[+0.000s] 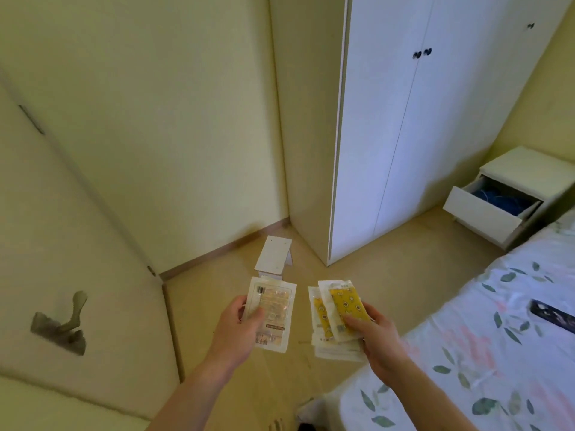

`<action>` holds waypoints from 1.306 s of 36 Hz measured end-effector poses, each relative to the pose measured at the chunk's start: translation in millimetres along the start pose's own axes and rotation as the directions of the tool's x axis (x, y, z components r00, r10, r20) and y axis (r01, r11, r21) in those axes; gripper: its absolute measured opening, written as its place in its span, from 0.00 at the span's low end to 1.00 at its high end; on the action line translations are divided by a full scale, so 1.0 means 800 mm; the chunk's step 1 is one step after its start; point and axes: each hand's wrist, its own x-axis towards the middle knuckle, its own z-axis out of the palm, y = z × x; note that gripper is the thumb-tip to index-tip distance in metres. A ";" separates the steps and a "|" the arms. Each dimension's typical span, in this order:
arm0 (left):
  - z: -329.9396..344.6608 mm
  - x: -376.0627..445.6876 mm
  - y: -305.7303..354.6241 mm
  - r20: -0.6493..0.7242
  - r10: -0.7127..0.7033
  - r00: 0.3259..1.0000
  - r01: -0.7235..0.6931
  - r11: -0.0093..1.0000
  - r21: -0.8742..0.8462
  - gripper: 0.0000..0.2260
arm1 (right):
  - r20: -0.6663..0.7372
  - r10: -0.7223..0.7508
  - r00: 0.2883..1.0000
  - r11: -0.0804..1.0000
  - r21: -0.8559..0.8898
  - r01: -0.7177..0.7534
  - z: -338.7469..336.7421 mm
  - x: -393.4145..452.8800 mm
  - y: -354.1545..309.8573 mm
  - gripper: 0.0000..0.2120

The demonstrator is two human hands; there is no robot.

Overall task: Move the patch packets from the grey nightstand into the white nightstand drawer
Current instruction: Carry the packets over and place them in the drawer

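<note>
My left hand point(241, 325) grips a pale patch packet point(275, 309) with printed text, thumb on its face. My right hand point(371, 332) holds a fanned stack of patch packets point(337, 312), the upper ones with yellow patterned patches. Both are held above the floor at lower centre. The white nightstand point(525, 168) stands at the far right by the bed, its top drawer point(485, 209) pulled open with something blue inside. The grey nightstand is not in view.
A tall white wardrobe point(435, 119) fills the upper right. A bed with a floral sheet point(466, 353) lies at lower right, a dark phone point(553, 315) on it. A small white stool point(273, 258) sits in the corner. A door with a lever handle point(65, 325) is at left.
</note>
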 end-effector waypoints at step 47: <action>0.437 0.697 0.336 0.761 0.032 0.648 -0.290 0.934 0.207 0.07 | -0.759 -0.015 0.650 0.891 0.285 0.354 -0.195 0.458 -0.314 0.16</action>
